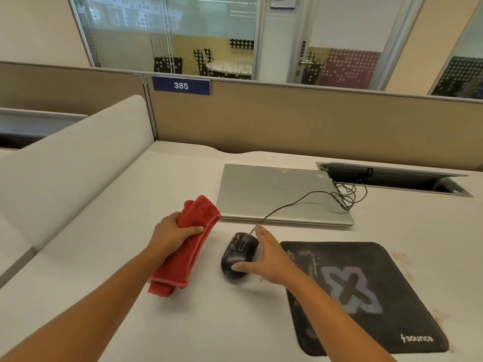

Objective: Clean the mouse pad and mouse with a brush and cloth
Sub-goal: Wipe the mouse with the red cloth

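You are at the mouse step. Your left hand (172,235) grips the folded red cloth (183,267) round its upper half, thumb across the front, and the lower end hangs down to the desk (183,322). Your right hand (271,259) spans the mouse (236,250) from its right side. The thumb (239,267) sits on the near end and the forefinger reaches past the front by the cable (292,202). The other fingers are hidden behind the mouse, but it reads as a grip.

The mouse sits on the bare desk, just left of the pad (366,291) and close to the cloth. Pale smears show on its top. The pad lies flat, with whitish streaks along its left part, so I judge it not yet wiped.

Next, I'd say, hold the mouse steady or lift it, then bring the cloth across to rub its top and sides. Mind the cable: it runs up over the closed laptop (277,194) into a tangle at the far right, so lifting too far may drag it.

Count: one cloth, one mouse, one pad, one laptop, one cable. No brush is in view, so you will have to find it before you can brush anything.
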### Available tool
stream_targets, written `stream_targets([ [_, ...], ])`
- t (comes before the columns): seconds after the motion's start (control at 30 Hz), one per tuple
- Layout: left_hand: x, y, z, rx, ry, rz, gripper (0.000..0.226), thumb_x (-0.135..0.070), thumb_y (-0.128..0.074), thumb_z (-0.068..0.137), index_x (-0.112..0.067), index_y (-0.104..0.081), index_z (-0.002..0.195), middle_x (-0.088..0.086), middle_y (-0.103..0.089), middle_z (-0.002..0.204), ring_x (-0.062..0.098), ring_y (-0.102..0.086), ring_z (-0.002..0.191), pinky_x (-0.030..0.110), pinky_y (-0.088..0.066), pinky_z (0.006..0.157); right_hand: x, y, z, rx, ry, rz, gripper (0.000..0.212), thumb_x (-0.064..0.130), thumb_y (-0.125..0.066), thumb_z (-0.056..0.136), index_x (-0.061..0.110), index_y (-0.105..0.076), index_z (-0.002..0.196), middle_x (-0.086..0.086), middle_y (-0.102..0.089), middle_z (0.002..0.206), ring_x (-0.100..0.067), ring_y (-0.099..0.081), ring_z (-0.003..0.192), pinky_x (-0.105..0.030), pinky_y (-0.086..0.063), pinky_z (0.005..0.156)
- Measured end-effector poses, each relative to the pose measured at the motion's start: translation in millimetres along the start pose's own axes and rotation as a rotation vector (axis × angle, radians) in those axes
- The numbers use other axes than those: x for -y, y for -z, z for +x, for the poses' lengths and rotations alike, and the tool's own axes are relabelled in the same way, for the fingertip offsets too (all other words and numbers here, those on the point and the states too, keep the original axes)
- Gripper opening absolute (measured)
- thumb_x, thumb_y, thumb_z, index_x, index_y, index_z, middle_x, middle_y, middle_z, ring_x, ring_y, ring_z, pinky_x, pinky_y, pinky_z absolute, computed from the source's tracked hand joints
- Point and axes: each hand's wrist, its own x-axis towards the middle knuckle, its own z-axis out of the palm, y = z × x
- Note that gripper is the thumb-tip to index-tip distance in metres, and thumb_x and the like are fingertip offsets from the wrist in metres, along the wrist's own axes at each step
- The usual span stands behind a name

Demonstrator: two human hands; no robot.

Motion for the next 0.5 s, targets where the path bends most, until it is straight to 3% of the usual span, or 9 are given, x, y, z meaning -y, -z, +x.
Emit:
stream_targets([
  [0.1, 3, -9, 10, 0.090, -0.049, 0.028, 0.043, -0.036, -0.073, 0.075, -0.020, -0.055, 0.110, 0.000, -0.063, 0.092, 0.014, -0.060, 0.076, 0.023, -0.045, 0.060, 1, -6, 10, 0.057, -0.028, -0.129, 0.117, 0.055, -0.074, 0.067, 0.013, -0.003, 0.150, -0.001, -0.001, 0.159, -0.018, -0.002, 0.147, -0.039, -0.009, 0.121],
  [0.17, 3, -15, 18, 0.137, -0.065, 0.035, 0.048, -0.037, -0.074, 0.074, -0.019, -0.054, 0.114, 0.000, -0.063, 0.097, 0.016, -0.060, 0.079, 0.026, -0.046, 0.065, 2, -8, 15, 0.078, -0.054, -0.160, 0.118, 0.059, -0.075, 0.063, 0.013, -0.009, 0.150, -0.003, -0.010, 0.158, -0.021, -0.012, 0.145, -0.041, -0.016, 0.119],
  [0.23, 4, -19, 26, 0.191, -0.058, 0.059, 0.057, -0.038, -0.074, 0.074, -0.019, -0.049, 0.122, 0.001, -0.060, 0.102, 0.018, -0.059, 0.084, 0.028, -0.045, 0.070, 2, -9, 18, 0.074, -0.065, -0.155, 0.115, 0.061, -0.076, 0.059, 0.015, -0.018, 0.147, -0.002, -0.024, 0.154, -0.021, -0.027, 0.139, -0.040, -0.025, 0.115],
  [0.37, 9, -28, 37, 0.372, -0.111, 0.069, 0.080, -0.050, -0.075, 0.066, -0.032, -0.037, 0.135, 0.004, -0.061, 0.113, 0.020, -0.062, 0.094, 0.031, -0.050, 0.081, 2, -8, 19, 0.078, -0.064, -0.128, 0.101, 0.055, -0.080, 0.058, 0.020, -0.032, 0.140, 0.003, -0.040, 0.141, -0.019, -0.039, 0.130, -0.038, -0.033, 0.111],
  [0.5, 7, -33, 45, 0.416, -0.260, 0.184, 0.090, -0.063, -0.068, 0.060, -0.038, -0.032, 0.138, 0.000, -0.051, 0.131, 0.019, -0.054, 0.112, 0.029, -0.043, 0.093, 2, -6, 20, 0.092, -0.061, -0.144, 0.100, 0.054, -0.080, 0.058, 0.021, -0.032, 0.140, 0.004, -0.040, 0.141, -0.019, -0.039, 0.129, -0.037, -0.032, 0.111],
])
